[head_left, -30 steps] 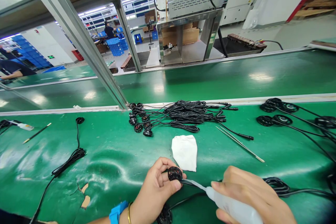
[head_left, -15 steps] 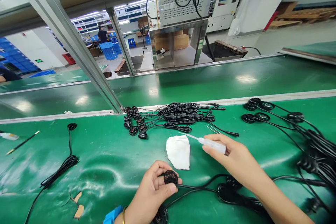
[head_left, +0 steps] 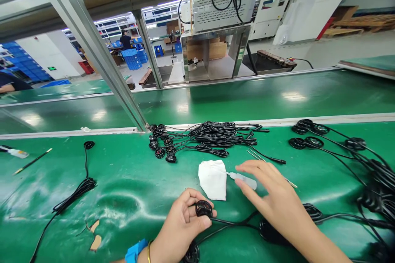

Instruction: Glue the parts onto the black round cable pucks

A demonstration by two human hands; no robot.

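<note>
My left hand (head_left: 180,224) pinches a small round black part (head_left: 204,208) whose black cable (head_left: 237,224) trails right across the green mat. My right hand (head_left: 271,195) lies over a clear squeeze bottle with a thin nozzle (head_left: 243,180) on the mat; its fingers are stretched out and loose, and the nozzle tip rests on a folded white cloth (head_left: 213,179). Thin metal tweezers (head_left: 262,160) lie just behind my right hand.
A bundle of black cabled parts (head_left: 197,137) sits behind the cloth, more of them (head_left: 339,148) at the right. One coiled cable (head_left: 75,191) lies at the left near a thin stick (head_left: 32,161). A slanted aluminium post (head_left: 101,65) rises at the mat's far edge. The mat is torn (head_left: 94,234).
My right hand took the bottle's nozzle away from the part in my left hand, carried it back to the mat beside the cloth and loosened its fingers. My left hand has stayed put.
</note>
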